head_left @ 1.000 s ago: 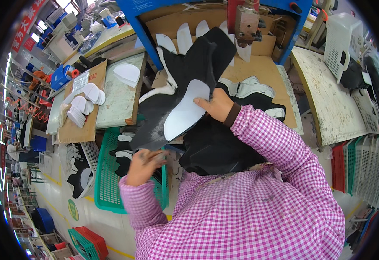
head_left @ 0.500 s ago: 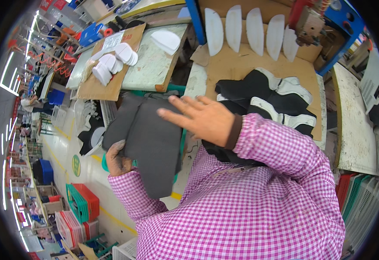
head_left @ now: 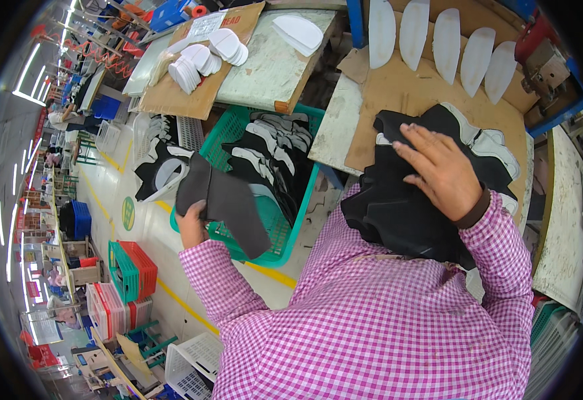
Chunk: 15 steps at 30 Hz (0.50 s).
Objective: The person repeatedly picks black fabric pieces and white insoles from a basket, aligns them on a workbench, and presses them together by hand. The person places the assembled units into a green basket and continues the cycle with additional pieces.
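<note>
My left hand [head_left: 193, 225] is closed on the edge of a dark grey, curved flat piece [head_left: 233, 207], fabric-like, with a seam across it. The piece is held above the near left part of a green plastic basket [head_left: 279, 239], in which black-and-white pieces [head_left: 271, 150] stand packed. My right hand [head_left: 441, 170], fingers stretched and slightly apart, lies over a heap of black pieces [head_left: 405, 217] that spills from the table edge toward my lap. Beside it, more black pieces with white edging [head_left: 481, 143] rest on the cardboard-covered table [head_left: 398, 90].
White half-oval pieces [head_left: 446, 45] lean in a row at the table's back, by a blue-framed machine [head_left: 546, 67]. Stacked white pads [head_left: 198, 60] lie on cardboard at a left bench [head_left: 258, 77]. Red and green crates [head_left: 138, 267] stand on the floor at left.
My left hand has brought the grey piece lower, uncovering the basket. My right hand has left that piece and moved right onto the black heap. The view has shifted too.
</note>
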{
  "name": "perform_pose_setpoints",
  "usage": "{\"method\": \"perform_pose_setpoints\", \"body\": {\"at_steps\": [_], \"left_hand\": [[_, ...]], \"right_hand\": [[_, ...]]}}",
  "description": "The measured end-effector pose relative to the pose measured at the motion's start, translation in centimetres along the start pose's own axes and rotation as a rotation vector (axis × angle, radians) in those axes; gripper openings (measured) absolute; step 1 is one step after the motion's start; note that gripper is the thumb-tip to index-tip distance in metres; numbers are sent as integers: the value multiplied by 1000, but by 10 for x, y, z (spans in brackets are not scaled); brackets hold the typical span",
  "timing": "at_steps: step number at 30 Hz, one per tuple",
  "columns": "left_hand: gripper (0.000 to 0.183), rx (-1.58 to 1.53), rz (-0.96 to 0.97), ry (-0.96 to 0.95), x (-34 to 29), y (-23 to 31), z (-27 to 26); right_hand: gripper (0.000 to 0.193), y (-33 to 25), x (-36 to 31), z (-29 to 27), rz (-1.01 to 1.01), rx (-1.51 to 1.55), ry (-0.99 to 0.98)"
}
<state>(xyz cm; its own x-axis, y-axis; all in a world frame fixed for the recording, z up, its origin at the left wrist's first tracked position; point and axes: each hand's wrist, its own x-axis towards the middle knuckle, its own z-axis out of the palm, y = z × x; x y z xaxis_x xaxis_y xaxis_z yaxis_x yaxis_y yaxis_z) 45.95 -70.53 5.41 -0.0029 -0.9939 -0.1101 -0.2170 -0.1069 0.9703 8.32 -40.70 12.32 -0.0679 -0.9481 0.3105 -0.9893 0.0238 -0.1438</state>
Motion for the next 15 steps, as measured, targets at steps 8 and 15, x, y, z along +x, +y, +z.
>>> {"method": "perform_pose_setpoints", "body": {"at_steps": [8,15], "left_hand": [[20,-677,-73,-356,1,-17,21],[28,-326,275,-513,13,-78,84]], "right_hand": [[40,-18,27,31,201,1110,-299],[38,-35,48,48,598,1792,12]]}}
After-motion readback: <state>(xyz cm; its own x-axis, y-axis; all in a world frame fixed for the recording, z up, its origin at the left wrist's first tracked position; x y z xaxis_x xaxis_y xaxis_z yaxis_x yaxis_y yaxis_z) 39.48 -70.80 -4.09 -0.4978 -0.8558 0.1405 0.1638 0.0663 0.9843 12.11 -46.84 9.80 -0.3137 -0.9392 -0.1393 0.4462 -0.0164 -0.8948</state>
